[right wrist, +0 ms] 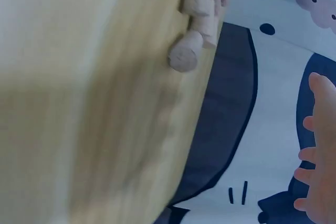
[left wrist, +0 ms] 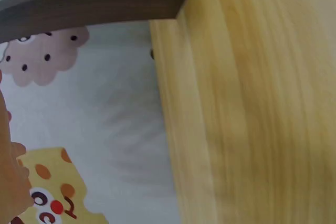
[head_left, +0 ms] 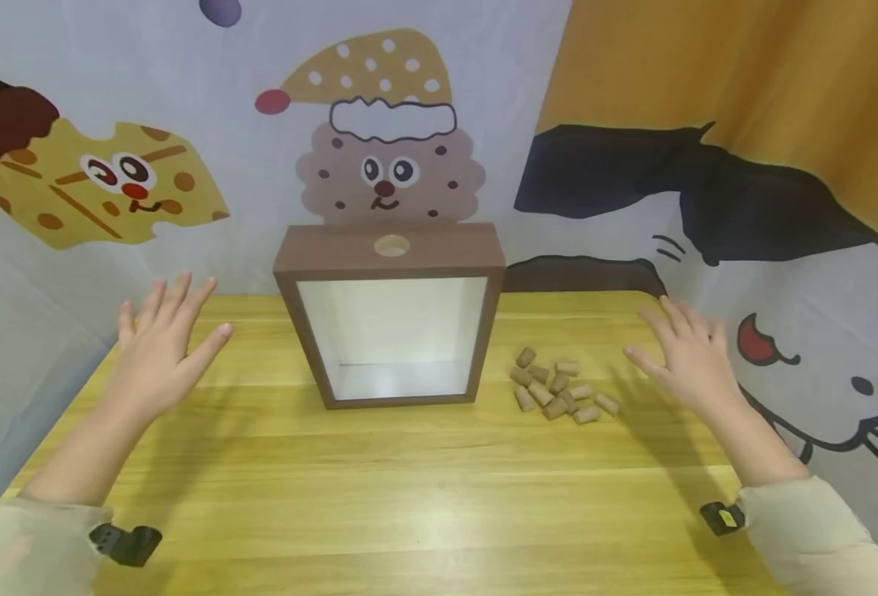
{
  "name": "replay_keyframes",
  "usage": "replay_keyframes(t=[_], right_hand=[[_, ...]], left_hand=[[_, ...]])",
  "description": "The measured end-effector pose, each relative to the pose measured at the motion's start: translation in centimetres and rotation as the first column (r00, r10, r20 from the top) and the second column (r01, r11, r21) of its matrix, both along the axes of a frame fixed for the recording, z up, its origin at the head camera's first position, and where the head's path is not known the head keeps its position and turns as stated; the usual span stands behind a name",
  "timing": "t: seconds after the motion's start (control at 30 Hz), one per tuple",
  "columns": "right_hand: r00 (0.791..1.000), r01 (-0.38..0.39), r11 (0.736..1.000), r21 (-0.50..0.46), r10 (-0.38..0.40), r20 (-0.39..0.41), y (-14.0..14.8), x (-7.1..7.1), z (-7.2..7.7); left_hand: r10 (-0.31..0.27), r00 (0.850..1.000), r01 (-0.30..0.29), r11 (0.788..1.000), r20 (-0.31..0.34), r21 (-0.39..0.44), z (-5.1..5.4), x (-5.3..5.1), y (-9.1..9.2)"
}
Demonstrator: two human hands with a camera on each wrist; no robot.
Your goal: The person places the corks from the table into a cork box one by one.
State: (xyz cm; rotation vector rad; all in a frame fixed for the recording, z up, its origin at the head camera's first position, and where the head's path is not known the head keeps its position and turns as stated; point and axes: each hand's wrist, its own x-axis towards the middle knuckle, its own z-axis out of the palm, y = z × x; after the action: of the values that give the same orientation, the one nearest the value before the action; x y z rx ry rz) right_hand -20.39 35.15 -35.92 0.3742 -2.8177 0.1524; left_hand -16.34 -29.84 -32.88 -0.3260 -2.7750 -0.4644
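Note:
A brown wooden box point(head_left: 303, 331) with a clear front and a round hole point(head_left: 391, 246) in its top stands upright at the back middle of the table. To its right lies a loose pile of several corks point(head_left: 558, 389), seen close up as corks point(right wrist: 186, 51) in the right wrist view. My left hand point(head_left: 159, 356) hovers left of the box with fingers spread, holding nothing. Right of the corks, my right hand point(head_left: 688, 356) is also raised, its fingers spread and nothing in them. Neither hand touches the box or the corks.
The yellow wood-grain table point(head_left: 409, 488) runs back to a printed cloth point(head_left: 252, 165) with cartoon figures. An orange curtain area point(head_left: 744, 66) fills the upper right. Small black devices sit at the left cuff point(head_left: 129, 545) and right cuff point(head_left: 722, 518).

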Motion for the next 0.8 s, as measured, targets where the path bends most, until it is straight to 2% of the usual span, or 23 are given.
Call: replay_keyframes(t=[0.17,0.27,0.37,0.5,0.6,0.8], right_hand=[[0.997,-0.066,0.996,-0.063,0.064,-0.040,-0.4,1.0,-1.3],[0.997,-0.081,0.992,-0.100,0.080,-0.017,-0.8,1.6,-2.1],[0.996,-0.086,0.987,-0.133,0.090,0.026,-1.2,2.1,-2.7],[0.992,-0.117,0.980,-0.162,0.124,0.033,-1.7,2.6,-3.6],[0.989,-0.129,0.972,-0.198,0.142,0.050,-1.9,2.8,-4.4],[0.972,-0.100,0.957,-0.271,0.153,0.181,-1.9,3.0,-5.7]], left_hand=[[-0.054,0.995,0.064,0.991,-0.087,0.116,0.8,-0.1,1.5],[-0.070,0.988,0.094,0.979,-0.138,0.179,1.3,-0.2,2.5],[-0.087,0.976,0.137,0.958,-0.199,0.253,1.7,-0.3,3.4],[-0.116,0.955,0.214,0.907,-0.272,0.364,2.3,-0.6,4.6],[-0.132,0.948,0.254,0.862,-0.290,0.439,2.6,-0.8,5.4],[-0.166,0.941,0.311,0.770,-0.296,0.557,3.4,-1.4,7.2]])
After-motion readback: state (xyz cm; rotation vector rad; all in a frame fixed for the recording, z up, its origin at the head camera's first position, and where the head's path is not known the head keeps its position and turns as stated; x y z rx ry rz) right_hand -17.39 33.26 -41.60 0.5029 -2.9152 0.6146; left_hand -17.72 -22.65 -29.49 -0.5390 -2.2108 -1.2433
